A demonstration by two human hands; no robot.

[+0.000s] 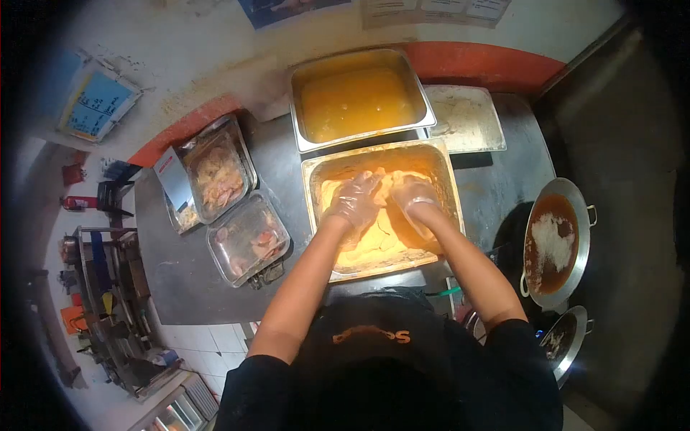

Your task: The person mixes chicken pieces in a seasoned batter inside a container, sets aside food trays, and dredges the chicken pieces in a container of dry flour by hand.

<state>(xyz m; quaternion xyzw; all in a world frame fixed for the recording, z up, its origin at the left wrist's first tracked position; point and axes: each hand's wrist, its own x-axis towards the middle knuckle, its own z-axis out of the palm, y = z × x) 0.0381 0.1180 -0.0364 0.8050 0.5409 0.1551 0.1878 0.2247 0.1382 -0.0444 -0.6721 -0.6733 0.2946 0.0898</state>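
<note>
Left hand (357,201) and right hand (415,192), gloved, fingers part-curled in flour (381,243) inside near tray (447,188); grip unclear. Yellow-liquid tray (366,136) just beyond, meat boxes (250,208) left, presumably for easy reach.

The head view looks forward and steeply down from near above the tray (446,188) and counter (180,287). Its wide, dark-cornered field reaches the wall (208,54) ahead.

The left hand (356,202) and right hand (415,195) hide some powder (381,243). The top edge crops a poster (440,10) (print too small to read).
</note>
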